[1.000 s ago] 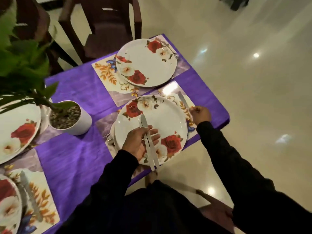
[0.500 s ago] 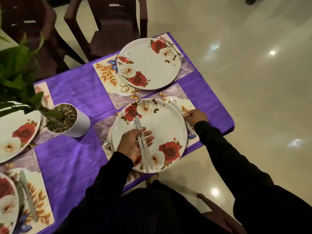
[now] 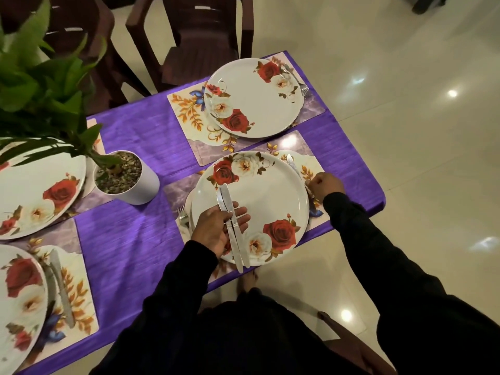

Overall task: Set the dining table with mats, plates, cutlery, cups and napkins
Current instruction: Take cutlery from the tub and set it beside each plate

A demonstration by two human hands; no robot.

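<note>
Over the near rose-patterned plate (image 3: 259, 196) my left hand (image 3: 216, 231) holds two table knives (image 3: 232, 226), thumb across them, blades pointing away from me. My right hand (image 3: 324, 185) grips the handle of a third knife (image 3: 293, 165). That knife lies on the floral mat (image 3: 308, 161) along the plate's right rim. A fork (image 3: 183, 216) lies at the plate's left edge. The far plate (image 3: 254, 96) sits on its own mat (image 3: 184, 109) with a fork (image 3: 303, 86) at its right.
A white plant pot (image 3: 127, 180) with green leaves stands left of the near setting on the purple cloth (image 3: 130, 239). Two more plates (image 3: 35, 190) (image 3: 16, 307) sit at the left, the nearer with a knife (image 3: 62, 290) beside it. Dark chairs (image 3: 200, 36) stand behind the table.
My right hand has shifted the single knife in against the plate's right rim. My left hand still holds the two knives over the plate. The view has swung a little.
</note>
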